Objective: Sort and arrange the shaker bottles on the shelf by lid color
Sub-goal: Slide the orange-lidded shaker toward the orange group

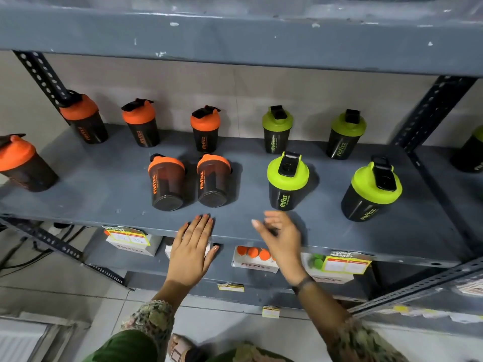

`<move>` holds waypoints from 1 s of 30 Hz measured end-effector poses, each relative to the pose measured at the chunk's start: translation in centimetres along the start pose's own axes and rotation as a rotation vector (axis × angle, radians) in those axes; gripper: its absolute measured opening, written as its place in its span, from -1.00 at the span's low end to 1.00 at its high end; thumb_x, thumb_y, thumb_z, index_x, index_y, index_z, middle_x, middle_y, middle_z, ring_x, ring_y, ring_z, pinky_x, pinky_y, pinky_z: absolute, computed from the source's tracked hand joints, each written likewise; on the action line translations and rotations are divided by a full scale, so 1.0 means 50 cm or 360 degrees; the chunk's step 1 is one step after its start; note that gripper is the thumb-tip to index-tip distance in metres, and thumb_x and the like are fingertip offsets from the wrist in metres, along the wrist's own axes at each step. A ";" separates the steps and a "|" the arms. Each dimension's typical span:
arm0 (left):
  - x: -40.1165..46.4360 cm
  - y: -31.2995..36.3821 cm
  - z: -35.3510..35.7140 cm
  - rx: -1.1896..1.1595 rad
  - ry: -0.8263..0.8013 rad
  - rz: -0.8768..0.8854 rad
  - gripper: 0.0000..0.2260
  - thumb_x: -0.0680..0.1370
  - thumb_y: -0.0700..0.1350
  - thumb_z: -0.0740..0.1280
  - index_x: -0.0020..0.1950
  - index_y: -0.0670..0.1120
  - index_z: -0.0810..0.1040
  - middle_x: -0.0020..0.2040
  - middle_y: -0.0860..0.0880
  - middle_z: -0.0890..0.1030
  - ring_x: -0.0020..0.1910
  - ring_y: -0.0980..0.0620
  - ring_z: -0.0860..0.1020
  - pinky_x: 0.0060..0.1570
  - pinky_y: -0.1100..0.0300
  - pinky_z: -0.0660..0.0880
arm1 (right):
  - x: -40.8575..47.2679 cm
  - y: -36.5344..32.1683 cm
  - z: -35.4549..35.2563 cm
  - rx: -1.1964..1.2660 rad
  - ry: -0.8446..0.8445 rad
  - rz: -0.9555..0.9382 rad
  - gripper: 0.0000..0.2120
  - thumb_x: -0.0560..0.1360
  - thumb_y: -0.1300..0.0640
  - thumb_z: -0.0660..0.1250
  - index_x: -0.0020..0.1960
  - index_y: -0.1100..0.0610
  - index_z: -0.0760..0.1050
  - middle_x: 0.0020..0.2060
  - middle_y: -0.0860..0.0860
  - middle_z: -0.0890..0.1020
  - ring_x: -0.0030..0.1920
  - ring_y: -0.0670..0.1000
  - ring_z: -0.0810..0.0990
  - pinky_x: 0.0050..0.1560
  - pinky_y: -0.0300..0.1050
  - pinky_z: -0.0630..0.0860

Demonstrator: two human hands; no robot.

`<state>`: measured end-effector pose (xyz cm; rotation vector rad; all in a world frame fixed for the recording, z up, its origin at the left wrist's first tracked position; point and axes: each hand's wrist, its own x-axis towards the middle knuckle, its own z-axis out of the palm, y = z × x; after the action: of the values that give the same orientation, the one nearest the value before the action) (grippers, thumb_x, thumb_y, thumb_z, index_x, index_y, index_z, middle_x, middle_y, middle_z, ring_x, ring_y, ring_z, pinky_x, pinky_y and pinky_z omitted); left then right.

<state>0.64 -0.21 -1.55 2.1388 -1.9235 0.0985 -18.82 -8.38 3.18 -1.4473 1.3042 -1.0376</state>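
Observation:
Dark shaker bottles stand on a grey shelf (104, 194). Orange-lidded ones fill the left: three in the back row (83, 118) (141, 122) (205, 129), two side by side in front (167, 181) (213, 180), one at the far left (21, 163). Green-lidded ones fill the right: two at the back (277, 129) (346, 134), two in front (286, 181) (371, 192). My left hand (192, 250) lies flat and open at the shelf's front edge, below the front orange pair. My right hand (281, 237) hovers open, slightly blurred, just below the front-left green bottle, holding nothing.
Another green-lidded bottle (470, 152) shows at the right edge past a slotted upright (428, 113). An upper shelf (235, 35) overhangs. The lower shelf carries white boxes of orange (254, 258) and green (317, 262) balls, with yellow price tags (346, 263).

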 end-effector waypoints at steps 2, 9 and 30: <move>0.001 -0.004 0.002 -0.0007 0.0022 0.0027 -0.46 0.63 0.15 -0.08 0.43 -0.16 0.35 0.42 -0.12 0.41 0.41 -0.05 0.30 0.44 0.07 0.07 | 0.040 -0.033 0.056 -0.0015 -0.0191 0.0165 -0.61 0.34 -0.01 0.50 0.08 0.10 0.50 -0.15 0.05 0.59 -0.14 0.01 0.57 -0.09 -0.29 0.47; 0.003 -0.011 0.007 0.0033 -0.0043 0.0033 -0.45 0.62 0.17 -0.06 0.44 -0.15 0.32 0.44 -0.11 0.38 0.43 -0.04 0.27 0.44 0.04 0.08 | 0.209 -0.129 0.215 -0.0022 -0.0666 0.0694 0.15 0.01 -0.37 0.49 0.43 0.12 0.18 0.33 -0.02 0.41 0.29 0.12 0.47 0.09 0.04 0.50; 0.003 -0.021 0.016 0.0045 0.0010 0.0108 -0.48 0.61 0.16 -0.03 0.45 -0.13 0.27 0.42 -0.11 0.40 0.44 -0.03 0.25 0.44 0.05 0.07 | 0.195 -0.031 0.153 0.0108 -0.0518 -0.0080 -0.16 0.20 0.20 0.60 0.37 0.10 0.25 0.25 0.02 0.48 0.24 -0.02 0.46 0.32 0.00 0.43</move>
<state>1.61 -0.47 -2.46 2.0883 -2.0031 0.1458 -10.16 -17.38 2.97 -1.5296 0.9950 -0.8274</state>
